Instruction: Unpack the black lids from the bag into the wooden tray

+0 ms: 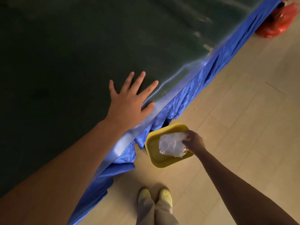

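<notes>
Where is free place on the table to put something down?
The dark green tabletop is bare beyond the flat left hand, out to its blue skirted edge. Below, the yellow square bin is occupied: the right hand holds a crumpled clear plastic bag there.

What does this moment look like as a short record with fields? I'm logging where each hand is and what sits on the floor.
left hand: flat, fingers spread, on the dark green tabletop
right hand: gripping a crumpled clear plastic bag over the yellow bin
yellow bin: on the floor beside the blue table skirt
red bag: on the floor at the far end of the table
black lids: none visible
wooden tray: not in view
</notes>
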`<action>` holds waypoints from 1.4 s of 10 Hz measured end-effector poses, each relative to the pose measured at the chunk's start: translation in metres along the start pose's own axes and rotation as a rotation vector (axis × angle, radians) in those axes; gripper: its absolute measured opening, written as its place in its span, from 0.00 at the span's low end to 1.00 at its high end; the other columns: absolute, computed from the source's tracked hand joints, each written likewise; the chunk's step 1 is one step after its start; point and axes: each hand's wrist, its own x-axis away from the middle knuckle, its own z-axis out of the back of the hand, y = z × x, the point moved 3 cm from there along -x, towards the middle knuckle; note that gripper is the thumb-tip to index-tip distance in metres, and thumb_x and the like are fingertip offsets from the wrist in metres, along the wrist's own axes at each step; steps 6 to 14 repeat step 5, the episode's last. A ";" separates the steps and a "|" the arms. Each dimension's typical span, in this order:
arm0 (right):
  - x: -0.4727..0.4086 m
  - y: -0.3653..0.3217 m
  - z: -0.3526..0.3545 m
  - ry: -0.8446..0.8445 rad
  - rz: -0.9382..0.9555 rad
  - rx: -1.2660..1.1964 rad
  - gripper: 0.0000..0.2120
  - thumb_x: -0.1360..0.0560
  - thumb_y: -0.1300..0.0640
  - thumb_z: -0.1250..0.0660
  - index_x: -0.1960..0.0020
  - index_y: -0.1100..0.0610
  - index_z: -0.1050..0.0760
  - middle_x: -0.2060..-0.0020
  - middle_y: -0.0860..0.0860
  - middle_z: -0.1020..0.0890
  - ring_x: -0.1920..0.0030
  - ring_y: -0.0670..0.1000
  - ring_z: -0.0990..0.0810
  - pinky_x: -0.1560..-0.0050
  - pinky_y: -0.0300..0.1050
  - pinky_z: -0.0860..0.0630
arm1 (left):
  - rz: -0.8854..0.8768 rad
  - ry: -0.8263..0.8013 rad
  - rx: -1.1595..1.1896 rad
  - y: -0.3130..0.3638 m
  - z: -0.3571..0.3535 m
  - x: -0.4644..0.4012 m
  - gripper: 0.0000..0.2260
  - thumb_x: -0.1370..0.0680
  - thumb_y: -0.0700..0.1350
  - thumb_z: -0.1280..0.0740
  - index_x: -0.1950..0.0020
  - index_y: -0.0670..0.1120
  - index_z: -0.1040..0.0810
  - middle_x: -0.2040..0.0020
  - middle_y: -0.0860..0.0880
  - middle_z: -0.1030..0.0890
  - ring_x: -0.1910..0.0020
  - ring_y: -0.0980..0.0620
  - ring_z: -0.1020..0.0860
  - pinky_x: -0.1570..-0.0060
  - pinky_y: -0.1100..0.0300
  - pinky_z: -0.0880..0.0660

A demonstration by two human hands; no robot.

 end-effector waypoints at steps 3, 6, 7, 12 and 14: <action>-0.058 0.057 -0.080 -0.072 -0.039 -0.004 0.28 0.31 0.49 0.28 0.34 0.57 0.31 0.41 0.57 0.21 0.43 0.58 0.23 0.47 0.47 0.28 | 0.009 0.038 0.051 -0.001 0.002 0.001 0.25 0.25 0.58 0.44 0.28 0.63 0.45 0.23 0.50 0.44 0.24 0.46 0.47 0.36 0.28 0.49; -0.079 0.063 -0.094 -0.067 -0.032 0.025 0.29 0.29 0.47 0.31 0.32 0.56 0.34 0.39 0.58 0.23 0.41 0.60 0.24 0.43 0.53 0.27 | 0.025 0.057 0.090 -0.002 0.007 -0.002 0.25 0.26 0.60 0.46 0.29 0.64 0.44 0.23 0.51 0.42 0.25 0.46 0.46 0.36 0.28 0.49; -0.079 0.063 -0.094 -0.067 -0.032 0.025 0.29 0.29 0.47 0.31 0.32 0.56 0.34 0.39 0.58 0.23 0.41 0.60 0.24 0.43 0.53 0.27 | 0.025 0.057 0.090 -0.002 0.007 -0.002 0.25 0.26 0.60 0.46 0.29 0.64 0.44 0.23 0.51 0.42 0.25 0.46 0.46 0.36 0.28 0.49; -0.079 0.063 -0.094 -0.067 -0.032 0.025 0.29 0.29 0.47 0.31 0.32 0.56 0.34 0.39 0.58 0.23 0.41 0.60 0.24 0.43 0.53 0.27 | 0.025 0.057 0.090 -0.002 0.007 -0.002 0.25 0.26 0.60 0.46 0.29 0.64 0.44 0.23 0.51 0.42 0.25 0.46 0.46 0.36 0.28 0.49; -0.079 0.063 -0.094 -0.067 -0.032 0.025 0.29 0.29 0.47 0.31 0.32 0.56 0.34 0.39 0.58 0.23 0.41 0.60 0.24 0.43 0.53 0.27 | 0.025 0.057 0.090 -0.002 0.007 -0.002 0.25 0.26 0.60 0.46 0.29 0.64 0.44 0.23 0.51 0.42 0.25 0.46 0.46 0.36 0.28 0.49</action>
